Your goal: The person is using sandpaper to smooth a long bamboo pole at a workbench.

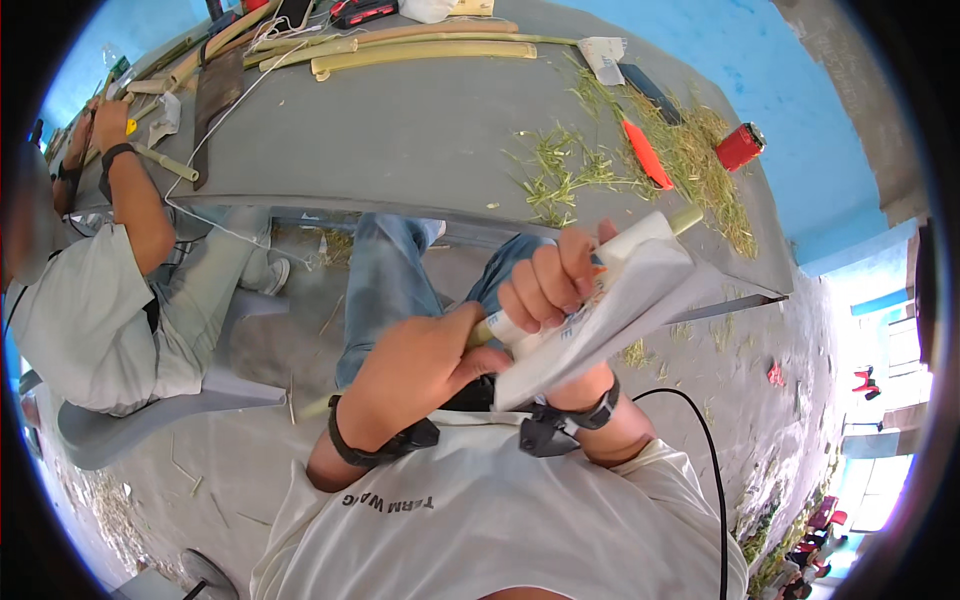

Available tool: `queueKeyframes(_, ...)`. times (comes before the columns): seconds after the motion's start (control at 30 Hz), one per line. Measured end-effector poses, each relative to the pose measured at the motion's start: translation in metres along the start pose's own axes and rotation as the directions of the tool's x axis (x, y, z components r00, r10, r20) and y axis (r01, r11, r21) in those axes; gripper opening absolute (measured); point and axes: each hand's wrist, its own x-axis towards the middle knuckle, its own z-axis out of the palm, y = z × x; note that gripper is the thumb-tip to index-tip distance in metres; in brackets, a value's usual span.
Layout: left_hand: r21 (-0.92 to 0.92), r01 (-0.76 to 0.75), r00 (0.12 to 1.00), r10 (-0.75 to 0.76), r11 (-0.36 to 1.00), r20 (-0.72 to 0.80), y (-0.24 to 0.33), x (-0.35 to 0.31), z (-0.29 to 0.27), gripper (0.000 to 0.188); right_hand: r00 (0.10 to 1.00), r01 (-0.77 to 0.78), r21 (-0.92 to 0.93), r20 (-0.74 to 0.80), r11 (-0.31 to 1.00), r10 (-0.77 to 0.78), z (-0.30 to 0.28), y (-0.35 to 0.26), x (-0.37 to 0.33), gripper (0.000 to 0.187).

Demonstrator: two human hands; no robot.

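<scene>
A pale green bamboo stick [686, 219] slants across my lap, its far end pointing right toward the table edge. My left hand [410, 370] is closed around its nearer part. Higher up, my right hand [550, 285] is closed on a white paper sheet [600, 320] with faint print, wrapped around the stick. The sheet's loose part hangs toward me and hides much of the stick and my right wrist. Beyond the right hand, green shavings [560, 165] lie on the grey table [400, 130], with an orange-red knife-like tool [648, 155] among them.
A red can [740, 147], a dark flat bar [650, 92] and a crumpled paper [603, 58] stand or lie at the table's right. Split bamboo strips [425, 57] lie at the back. On the left sits a co-worker [110, 330], hands near a dark flat blade-like piece [215, 110].
</scene>
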Motion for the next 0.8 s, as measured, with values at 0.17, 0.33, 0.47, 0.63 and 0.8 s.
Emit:
queueKeyframes(0.17,-0.294,0.121,0.983,-0.074,0.948,0.167,-0.015,-0.013,-0.017,0.043,0.948,0.262,-0.25,-0.115,0.932,-0.297,0.003,-0.065,0.01,0.04)
queueKeyframes(0.33,-0.23,0.178,0.967,-0.127,0.957,0.222,-0.003,-0.012,-0.01,0.037,0.973,0.231,-0.009,0.006,0.973,-0.231,0.017,-0.059,0.009,0.037)
queueKeyframes(0.47,-0.257,0.02,0.988,0.019,0.966,0.15,-0.005,-0.003,-0.004,0.042,0.962,0.222,0.046,-0.171,0.974,-0.211,0.008,-0.026,0.003,0.042)
queueKeyframes(0.63,-0.242,-0.016,0.998,0.031,0.97,0.058,0.0,0.0,0.0,0.037,0.984,-0.051,0.004,0.168,0.999,0.05,0.002,0.008,0.006,0.046)
queueKeyframes(0.8,-0.139,0.059,0.998,-0.062,0.989,-0.023,-0.011,-0.012,0.007,0.023,0.993,0.099,-0.082,-0.062,0.992,-0.104,0.022,-0.035,0.009,0.043)
